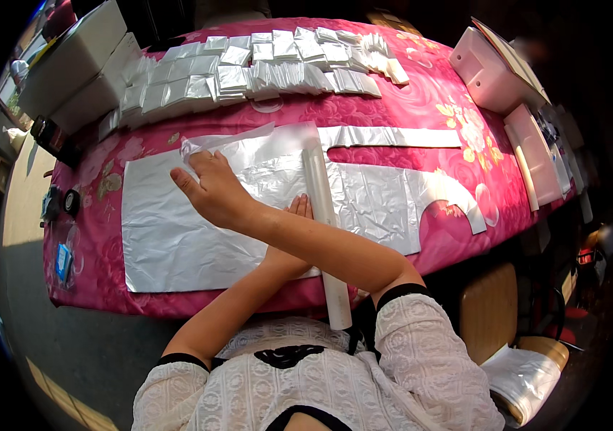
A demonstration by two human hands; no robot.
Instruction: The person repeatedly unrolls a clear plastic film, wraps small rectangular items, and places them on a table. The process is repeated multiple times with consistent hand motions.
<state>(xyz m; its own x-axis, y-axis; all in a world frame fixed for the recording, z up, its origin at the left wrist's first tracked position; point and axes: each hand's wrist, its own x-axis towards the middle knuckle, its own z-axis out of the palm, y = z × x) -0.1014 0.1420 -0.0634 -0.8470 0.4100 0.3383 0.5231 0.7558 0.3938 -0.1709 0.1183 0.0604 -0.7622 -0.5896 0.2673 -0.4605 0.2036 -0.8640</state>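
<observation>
A thin white plastic apron (170, 237) lies spread on the table, its curved neck loop (461, 197) to the right and a long tie strip (392, 136) along the far side. My forearms cross, the right one above the left. At the apron's far left part, my right hand (209, 187) has its fingers curled on a gathered, raised edge of the film; its thumb sticks out and the fingertips are hidden. Partly hidden under my right forearm, my left hand (298, 215) presses flat on the apron, fingers stretched, beside a long translucent bar (328, 237) lying across it.
Rows of folded white plastic packets (227, 75) line the table's far side. White boxes (80, 65) and a dark bottle (55, 140) stand at the left, with a small blue packet (63, 262) nearer. A pink-white bin (493, 68) is at the right. A wooden chair (489, 309) stands below.
</observation>
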